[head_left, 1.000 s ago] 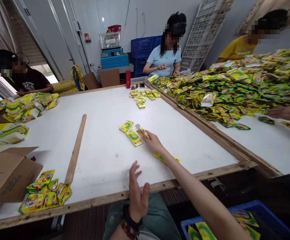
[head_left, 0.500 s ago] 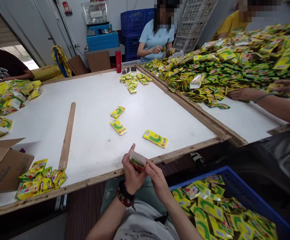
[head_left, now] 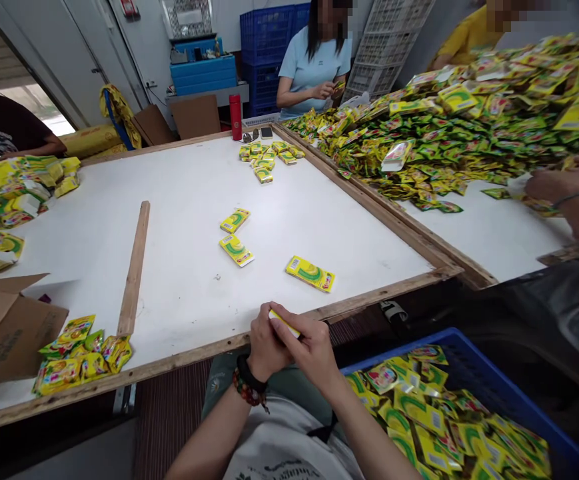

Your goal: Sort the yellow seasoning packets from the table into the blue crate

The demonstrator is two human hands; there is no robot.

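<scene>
Both my hands are together over my lap, just in front of the table's near edge. My left hand (head_left: 265,343) is wrapped round a small yellow carton (head_left: 285,324), most of it hidden by my fingers. Across the carton's end lie the fingers of my right hand (head_left: 310,341), gripping it from the right. Only a pale, yellow-edged end of it shows, and it looks closed. Beyond my hands, one yellow-green carton (head_left: 310,274) lies flat on the white table (head_left: 184,280). Two more cartons, a nearer one (head_left: 236,250) and a farther one (head_left: 234,220), lie to its left.
At my right stands a blue crate (head_left: 506,387) full of yellow packs. A large heap of packets (head_left: 444,127) covers the right-hand table, with co-workers round it. Left are a wooden strip (head_left: 134,270), shiny packets (head_left: 82,360), a cardboard box (head_left: 14,333) and a carton pile (head_left: 16,193).
The carton's raised white flap is now down, with my right fingers moved up onto that end. The co-worker's hands at the right have shifted rightward from the heap.
</scene>
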